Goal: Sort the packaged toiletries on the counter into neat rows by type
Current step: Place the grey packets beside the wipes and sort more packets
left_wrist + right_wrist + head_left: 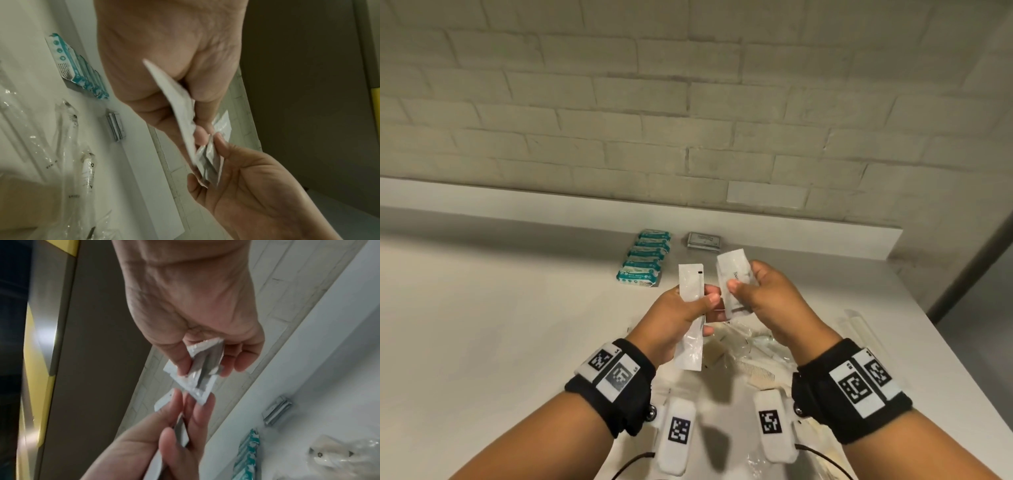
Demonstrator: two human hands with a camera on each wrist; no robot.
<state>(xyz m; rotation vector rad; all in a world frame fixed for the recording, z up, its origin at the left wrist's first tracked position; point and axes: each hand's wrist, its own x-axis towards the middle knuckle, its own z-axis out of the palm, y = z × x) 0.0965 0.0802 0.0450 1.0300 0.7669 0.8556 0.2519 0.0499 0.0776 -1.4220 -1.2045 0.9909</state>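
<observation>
While the flat white counter (500, 325) waits below, my left hand (681, 318) pinches a long white paper sachet (691, 308); just beside, my right hand (767, 294) pinches small white foil packets (734, 284). I'd separate types before laying rows.

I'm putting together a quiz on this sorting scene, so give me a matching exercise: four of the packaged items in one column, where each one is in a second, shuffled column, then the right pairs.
Things:
1. long narrow white packet
2. wider white sachets
3. teal packs
4. grey packets

Places:
A. small stack on the counter by the wall ledge, right of the teal ones
B. held in the right hand
C. overlapping row on the counter, far left of the group
D. held in the left hand

Pairs: 1-D, 2-B, 3-C, 4-A
</observation>
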